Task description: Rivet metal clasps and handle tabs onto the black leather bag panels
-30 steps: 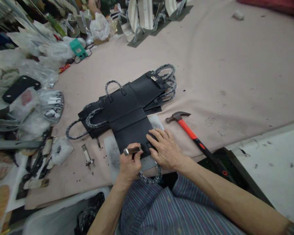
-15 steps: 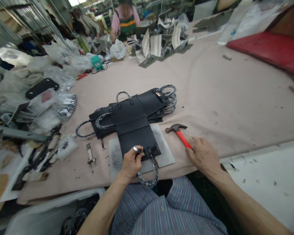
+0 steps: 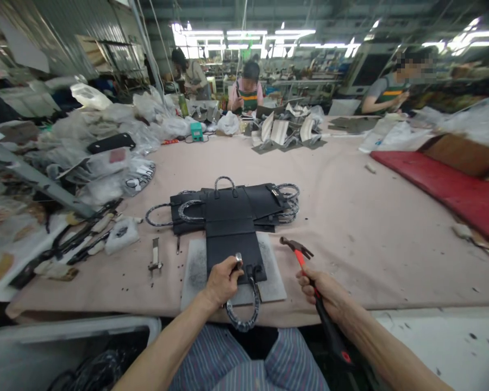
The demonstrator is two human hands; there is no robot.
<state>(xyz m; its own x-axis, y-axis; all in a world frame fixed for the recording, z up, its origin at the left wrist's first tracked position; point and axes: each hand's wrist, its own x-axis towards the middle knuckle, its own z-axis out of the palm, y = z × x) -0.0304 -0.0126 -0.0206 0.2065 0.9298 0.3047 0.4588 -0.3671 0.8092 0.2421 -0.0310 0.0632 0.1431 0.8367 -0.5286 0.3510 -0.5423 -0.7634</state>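
Note:
My left hand (image 3: 222, 283) is closed around a short metal punch (image 3: 238, 259), held upright over the front panel of a black leather bag piece (image 3: 231, 247). That panel lies on a pale, speckled board (image 3: 275, 277), and its wrapped handle (image 3: 244, 326) hangs over the table's edge. In my right hand (image 3: 321, 290) is a claw hammer (image 3: 299, 255) with a red and black handle, gripped mid-handle, its head to the right of the board. What sits under the punch tip is hidden by my fingers.
More black bag pieces (image 3: 269, 202) with wrapped handles lie behind. Left are a metal tool (image 3: 155, 255), assorted hand tools (image 3: 85, 239) and plastic bags (image 3: 106, 179). A red board (image 3: 440, 182) lies right; a plastic bin (image 3: 65, 328) stands lower left. Co-workers (image 3: 248, 92) sit across the table.
My right hand has closed on the hammer and raised it off the table. My left hand still holds the punch at the panel. The head view has tilted up.

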